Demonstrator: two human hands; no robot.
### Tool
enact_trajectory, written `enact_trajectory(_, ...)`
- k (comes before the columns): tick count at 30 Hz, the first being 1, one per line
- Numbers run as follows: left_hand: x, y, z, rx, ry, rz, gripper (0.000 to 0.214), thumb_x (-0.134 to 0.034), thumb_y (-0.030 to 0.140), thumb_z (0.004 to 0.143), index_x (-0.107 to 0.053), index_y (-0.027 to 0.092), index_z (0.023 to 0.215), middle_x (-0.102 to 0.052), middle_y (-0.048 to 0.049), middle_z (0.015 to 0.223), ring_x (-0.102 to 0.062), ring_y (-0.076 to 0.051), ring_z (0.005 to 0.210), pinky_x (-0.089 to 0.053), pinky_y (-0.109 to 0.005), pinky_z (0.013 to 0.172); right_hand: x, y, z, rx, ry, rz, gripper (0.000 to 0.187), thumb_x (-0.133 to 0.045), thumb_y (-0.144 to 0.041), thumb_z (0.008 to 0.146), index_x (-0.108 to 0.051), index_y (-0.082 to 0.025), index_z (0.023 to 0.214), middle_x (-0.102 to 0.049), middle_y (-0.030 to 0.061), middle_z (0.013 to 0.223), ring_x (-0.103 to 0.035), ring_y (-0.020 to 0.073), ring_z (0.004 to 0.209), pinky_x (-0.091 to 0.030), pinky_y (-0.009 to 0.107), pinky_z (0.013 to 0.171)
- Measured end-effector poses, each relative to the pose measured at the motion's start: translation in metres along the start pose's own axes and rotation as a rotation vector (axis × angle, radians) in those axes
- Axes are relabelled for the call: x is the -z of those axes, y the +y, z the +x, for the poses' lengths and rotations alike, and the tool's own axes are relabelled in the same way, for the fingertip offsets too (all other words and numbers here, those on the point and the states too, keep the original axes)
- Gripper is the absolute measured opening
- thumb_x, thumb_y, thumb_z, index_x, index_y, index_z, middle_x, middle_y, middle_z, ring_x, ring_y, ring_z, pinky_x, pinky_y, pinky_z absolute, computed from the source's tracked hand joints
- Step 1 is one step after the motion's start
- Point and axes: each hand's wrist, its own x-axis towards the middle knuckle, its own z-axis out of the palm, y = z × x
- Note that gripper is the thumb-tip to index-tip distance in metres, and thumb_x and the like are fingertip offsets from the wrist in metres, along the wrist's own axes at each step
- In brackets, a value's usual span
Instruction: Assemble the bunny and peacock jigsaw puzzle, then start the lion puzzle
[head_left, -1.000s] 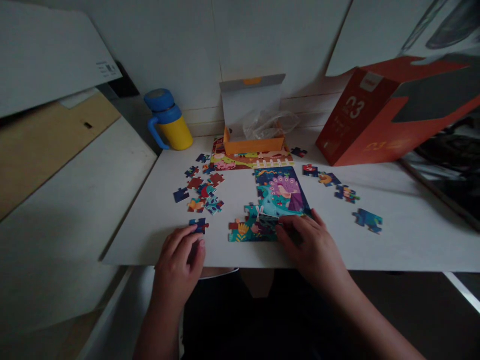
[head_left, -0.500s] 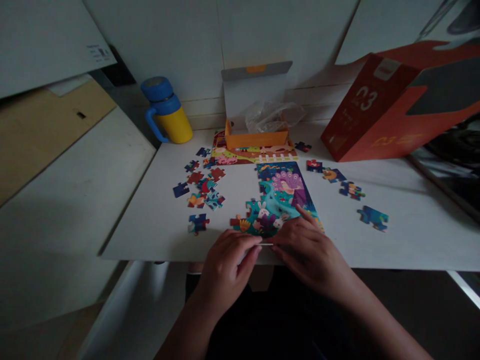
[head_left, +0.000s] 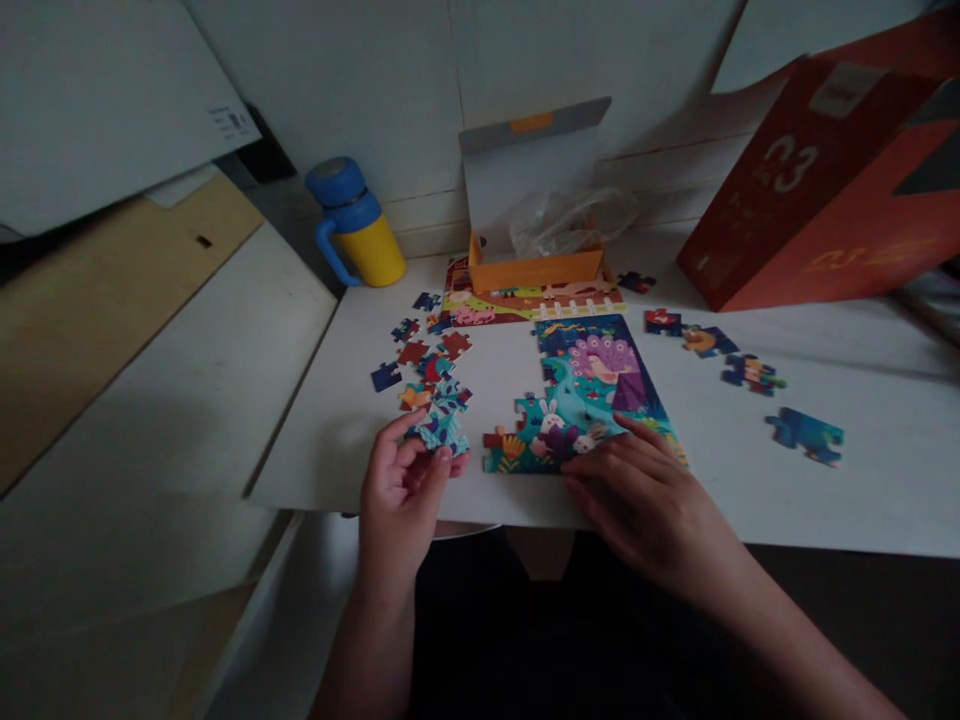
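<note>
A partly joined jigsaw puzzle [head_left: 592,385] with a peacock and rabbits lies on the white table [head_left: 750,490]. My right hand [head_left: 645,490] rests flat on its lower right corner, fingers stretched out. My left hand [head_left: 401,485] is to the left of the puzzle, near the table's front edge, and pinches a blue-green puzzle piece [head_left: 442,428] between thumb and fingers. Several loose pieces [head_left: 424,355] lie just beyond it.
A blue and yellow mug [head_left: 360,225] stands at the back left. An open orange box [head_left: 536,265] with a plastic bag sits behind the puzzle, on a finished puzzle strip [head_left: 525,303]. A big red carton [head_left: 825,190] stands at the right. More loose pieces [head_left: 806,435] lie right.
My left hand has left the puzzle's bottom edge, moved left and picked up a loose piece. The right hand stays on the puzzle. The camera shifted slightly left.
</note>
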Motion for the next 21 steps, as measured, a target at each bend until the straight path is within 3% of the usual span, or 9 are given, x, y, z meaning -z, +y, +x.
enact_trajectory(8,0.0072,-0.0031,-0.0010,0.053,-0.053,0.050,0.044,-0.082,0.036,0.098,-0.061,0.022,0.134,-0.081,-0.0062,0.106,-0.082,-0.018,0.084,-0.070,-0.031,0.082,-0.0020,-0.0005,0.0003,-0.007,-0.005,-0.018,0.011,-0.066,-0.023,0.105,-0.070,-0.026,0.114,-0.080,0.0034,0.100,-0.076,0.0228,0.093,-0.047,0.053,0.114)
enact_trajectory(21,0.0029,-0.0036,-0.0052,-0.003,-0.114,0.041,0.042,-0.079,0.030,0.100,-0.061,0.023,0.136,-0.078,-0.0084,0.112,-0.078,-0.020,0.100,-0.069,-0.036,0.093,-0.0053,0.0030,-0.0018,0.018,-0.009,-0.047,0.010,-0.067,-0.024,0.104,-0.072,-0.024,0.113,-0.080,0.0038,0.100,-0.075,0.0237,0.094,-0.050,0.052,0.110)
